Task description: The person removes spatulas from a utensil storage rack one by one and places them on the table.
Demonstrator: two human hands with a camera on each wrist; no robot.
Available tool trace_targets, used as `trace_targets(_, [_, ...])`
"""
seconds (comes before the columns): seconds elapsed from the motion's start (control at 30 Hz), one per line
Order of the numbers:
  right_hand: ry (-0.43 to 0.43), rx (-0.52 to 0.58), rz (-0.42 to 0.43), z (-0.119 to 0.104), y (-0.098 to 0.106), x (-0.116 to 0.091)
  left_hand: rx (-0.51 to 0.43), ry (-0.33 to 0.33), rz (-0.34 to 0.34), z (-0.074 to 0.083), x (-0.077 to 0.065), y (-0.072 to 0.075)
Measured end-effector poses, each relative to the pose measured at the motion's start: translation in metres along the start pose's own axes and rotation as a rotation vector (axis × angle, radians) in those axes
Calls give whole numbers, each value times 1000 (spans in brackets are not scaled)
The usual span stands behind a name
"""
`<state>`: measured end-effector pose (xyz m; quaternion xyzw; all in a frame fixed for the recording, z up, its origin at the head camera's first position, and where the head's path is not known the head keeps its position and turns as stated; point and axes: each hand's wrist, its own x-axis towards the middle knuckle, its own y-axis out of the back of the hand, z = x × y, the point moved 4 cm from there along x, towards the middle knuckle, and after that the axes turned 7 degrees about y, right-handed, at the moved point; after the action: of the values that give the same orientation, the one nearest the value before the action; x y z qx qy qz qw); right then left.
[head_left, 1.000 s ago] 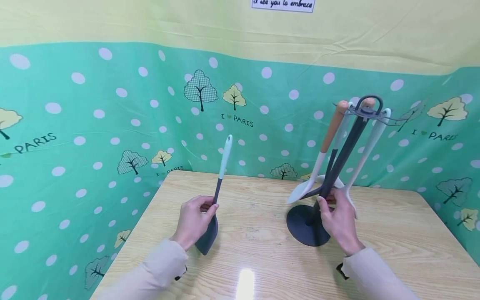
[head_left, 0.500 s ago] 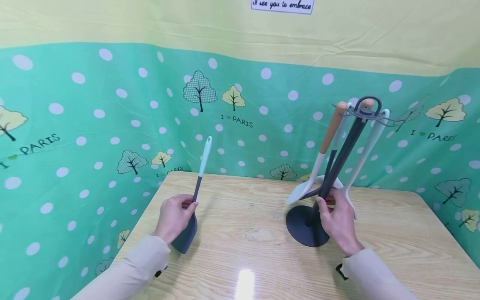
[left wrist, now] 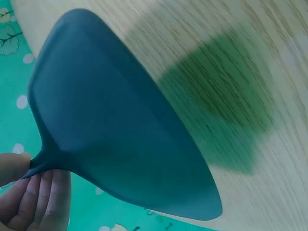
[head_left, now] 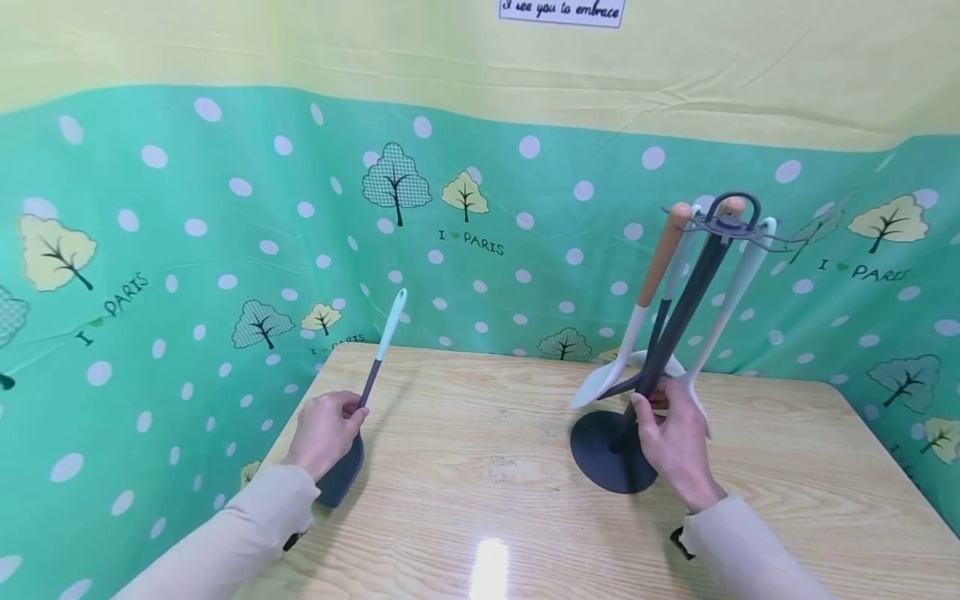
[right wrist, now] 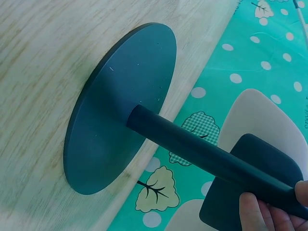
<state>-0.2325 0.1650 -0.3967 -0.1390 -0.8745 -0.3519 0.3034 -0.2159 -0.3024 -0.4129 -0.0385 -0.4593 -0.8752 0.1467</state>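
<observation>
Spatula [head_left: 370, 383] is pinched in the left hand [head_left: 326, 432] just above its blade [head_left: 343, 475], blade low, handle [head_left: 391, 325] slanting up, away and a bit right. It's well left of the stand [head_left: 686, 317], which the right hand [head_left: 677, 433] grips by its pole (so left is easily the nearer hand). The table's [head_left: 480, 400] left edge runs right beside the left hand; the roomy side is rightward, between spatula and stand.

Black stand [head_left: 681, 321] on wooden table [head_left: 465, 450]
</observation>
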Motion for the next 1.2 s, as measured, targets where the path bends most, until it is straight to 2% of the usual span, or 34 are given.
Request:
trace_targets(0.27, [-1,-7,-4,0,1,1,99,69,-48,-15,10,1])
trace_targets(0.5, [-5,-5,-18,-1,0,0,171,132,-117,-32,18,3])
trace_targets(0.77, [-2,-11,-5,0,0,2,220,129,-142,-53,28,9])
trace_targets(1.2, [-5,-17,-12,0,1,3,288,191,-213,-80,41,13])
